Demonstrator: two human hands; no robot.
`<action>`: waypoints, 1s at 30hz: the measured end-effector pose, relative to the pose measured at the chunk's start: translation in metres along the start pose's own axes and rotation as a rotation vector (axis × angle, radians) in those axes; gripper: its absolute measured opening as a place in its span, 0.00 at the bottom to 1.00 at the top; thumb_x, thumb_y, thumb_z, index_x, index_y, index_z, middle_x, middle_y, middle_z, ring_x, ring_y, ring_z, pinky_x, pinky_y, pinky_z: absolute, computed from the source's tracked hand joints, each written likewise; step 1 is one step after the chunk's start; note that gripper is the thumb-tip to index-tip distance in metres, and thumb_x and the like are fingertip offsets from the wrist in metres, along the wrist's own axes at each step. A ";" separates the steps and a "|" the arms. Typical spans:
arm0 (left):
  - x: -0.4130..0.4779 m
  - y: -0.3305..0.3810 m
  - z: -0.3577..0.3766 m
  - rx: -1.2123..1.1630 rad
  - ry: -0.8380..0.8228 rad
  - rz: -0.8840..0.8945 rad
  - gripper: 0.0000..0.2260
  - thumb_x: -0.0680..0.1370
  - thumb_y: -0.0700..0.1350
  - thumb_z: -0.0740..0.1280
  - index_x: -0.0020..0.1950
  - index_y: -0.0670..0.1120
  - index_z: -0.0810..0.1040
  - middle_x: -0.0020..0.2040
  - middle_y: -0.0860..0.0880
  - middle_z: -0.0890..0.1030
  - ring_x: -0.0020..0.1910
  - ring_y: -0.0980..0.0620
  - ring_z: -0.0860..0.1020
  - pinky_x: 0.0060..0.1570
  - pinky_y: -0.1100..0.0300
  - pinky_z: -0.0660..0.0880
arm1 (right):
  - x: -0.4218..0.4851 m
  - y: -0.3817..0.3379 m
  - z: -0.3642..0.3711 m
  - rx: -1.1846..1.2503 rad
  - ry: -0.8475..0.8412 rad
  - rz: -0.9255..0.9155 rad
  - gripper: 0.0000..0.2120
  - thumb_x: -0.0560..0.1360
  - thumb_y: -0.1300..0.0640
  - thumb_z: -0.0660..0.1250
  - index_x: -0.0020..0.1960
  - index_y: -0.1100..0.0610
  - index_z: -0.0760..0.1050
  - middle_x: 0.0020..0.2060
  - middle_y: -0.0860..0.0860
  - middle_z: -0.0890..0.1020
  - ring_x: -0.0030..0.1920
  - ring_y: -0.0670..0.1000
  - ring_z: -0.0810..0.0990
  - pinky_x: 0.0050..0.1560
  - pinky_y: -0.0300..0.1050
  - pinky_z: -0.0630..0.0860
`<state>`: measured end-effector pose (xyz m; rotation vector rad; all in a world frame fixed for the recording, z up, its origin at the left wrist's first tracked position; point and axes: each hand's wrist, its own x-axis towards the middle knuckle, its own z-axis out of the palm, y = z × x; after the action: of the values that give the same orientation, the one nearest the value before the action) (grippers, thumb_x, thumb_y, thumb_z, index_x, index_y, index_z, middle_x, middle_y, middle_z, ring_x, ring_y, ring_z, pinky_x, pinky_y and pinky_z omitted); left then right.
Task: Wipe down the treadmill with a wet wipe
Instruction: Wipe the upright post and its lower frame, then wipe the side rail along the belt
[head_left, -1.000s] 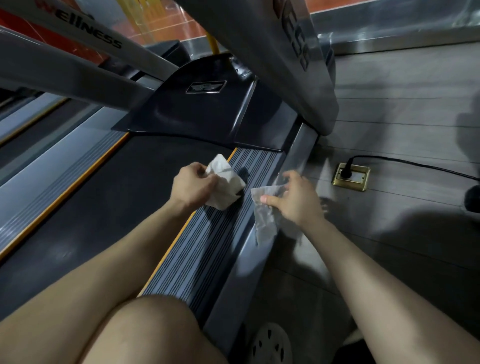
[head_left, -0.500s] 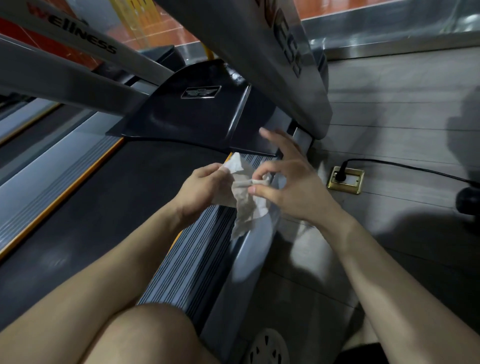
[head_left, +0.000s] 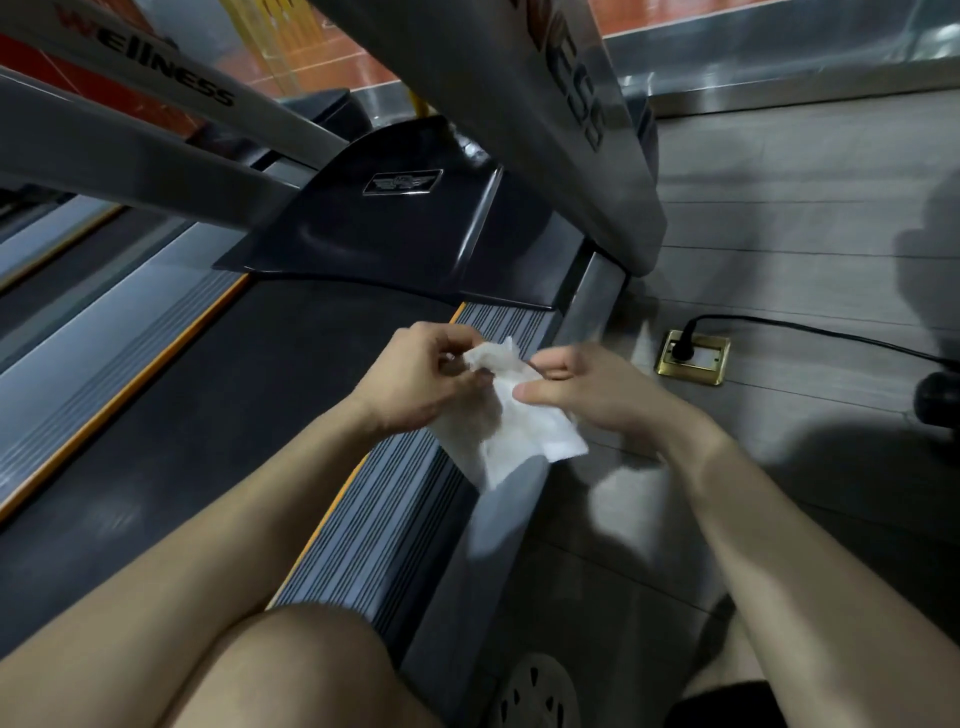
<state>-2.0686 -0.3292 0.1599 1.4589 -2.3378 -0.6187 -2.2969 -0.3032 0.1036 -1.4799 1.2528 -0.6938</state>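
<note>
1. While your bare knee (head_left: 291, 670) fills the bottom of the view, a pale perforated shoe (head_left: 535, 691) shows just right of it, nearer to you than your hands.
2. Your left hand (head_left: 415, 379) pinches the wet wipe (head_left: 511, 441) at its crumpled top edge, with the fingers curled in on it.
3. Your right hand (head_left: 592, 395) pinches the same top edge from the other side, thumb and fingertips closed on it. The two hands are nearly touching.
4. From that shared grip the white wipe hangs down partly unfolded. You cannot tell whether its lower corner touches anything.
5. Directly beneath the grip runs the ribbed side rail (head_left: 395, 519) of the treadmill (head_left: 493, 551). The dark belt (head_left: 208, 415) lies left of your left hand.
6. Right of your right hand, a brass floor socket (head_left: 701, 364) holds a black plug (head_left: 684, 343), and its cable (head_left: 831, 332) runs off to the right.
7. Beyond the grip sits the black motor cover (head_left: 374, 234), and a grey upright (head_left: 519, 104) rises above it.
</note>
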 end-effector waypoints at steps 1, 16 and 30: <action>0.001 0.004 -0.003 0.065 0.063 0.027 0.05 0.77 0.48 0.74 0.51 0.57 0.86 0.46 0.56 0.87 0.47 0.59 0.85 0.51 0.51 0.82 | 0.001 0.002 0.002 -0.014 0.015 -0.009 0.08 0.78 0.51 0.76 0.44 0.54 0.82 0.33 0.49 0.81 0.33 0.43 0.79 0.35 0.33 0.71; -0.001 0.000 -0.003 -0.207 -0.234 -0.143 0.23 0.70 0.50 0.82 0.63 0.56 0.82 0.55 0.51 0.86 0.58 0.55 0.84 0.65 0.52 0.79 | -0.005 0.003 -0.001 0.179 0.194 -0.224 0.19 0.76 0.75 0.63 0.47 0.54 0.85 0.36 0.58 0.84 0.37 0.49 0.79 0.42 0.45 0.76; -0.011 -0.001 -0.010 -0.589 -0.241 -0.304 0.20 0.74 0.33 0.64 0.66 0.36 0.81 0.61 0.34 0.84 0.56 0.43 0.84 0.59 0.45 0.81 | 0.006 0.004 0.040 0.227 0.361 -0.006 0.15 0.78 0.54 0.77 0.63 0.48 0.79 0.50 0.47 0.88 0.43 0.39 0.86 0.46 0.35 0.82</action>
<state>-2.0584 -0.3210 0.1675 1.5067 -1.8421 -1.4870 -2.2605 -0.2954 0.0870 -1.2056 1.3854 -1.1058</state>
